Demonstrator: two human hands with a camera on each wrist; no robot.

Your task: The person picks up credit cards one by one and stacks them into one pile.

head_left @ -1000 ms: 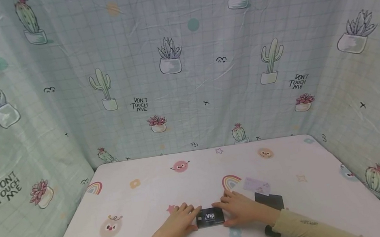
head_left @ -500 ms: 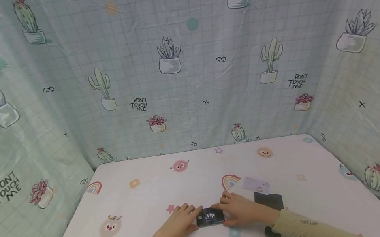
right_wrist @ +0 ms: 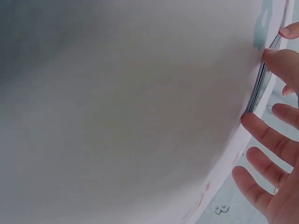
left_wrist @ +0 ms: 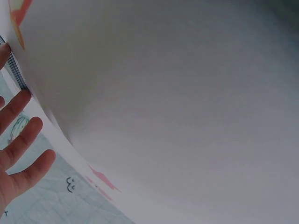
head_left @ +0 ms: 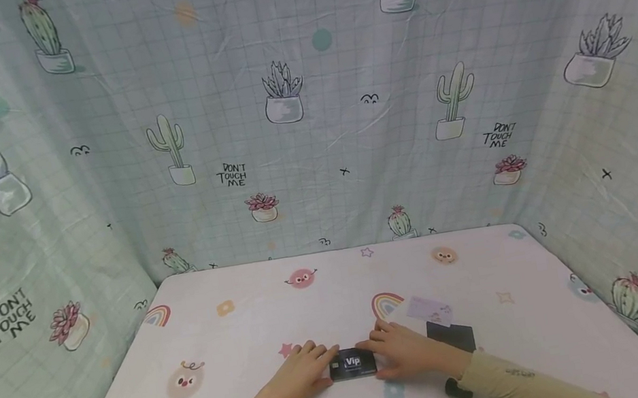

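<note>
Nothing visibly shifts: left hand and right hand pinch opposite ends of the Vip-topped card stack on the table, thumbs near, forefingers far; light, even pressure should keep edges flush.

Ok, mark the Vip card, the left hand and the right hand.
Vip card (head_left: 352, 363): head view, on its printed lettering.
Left hand (head_left: 297, 373): head view, back of the hand.
Right hand (head_left: 405, 350): head view, back of the hand.

There is one bare left hand, one bare right hand, one black-topped stack of thin rectangular cards, one flat black rectangular piece and one pale lilac rectangular sheet.
</note>
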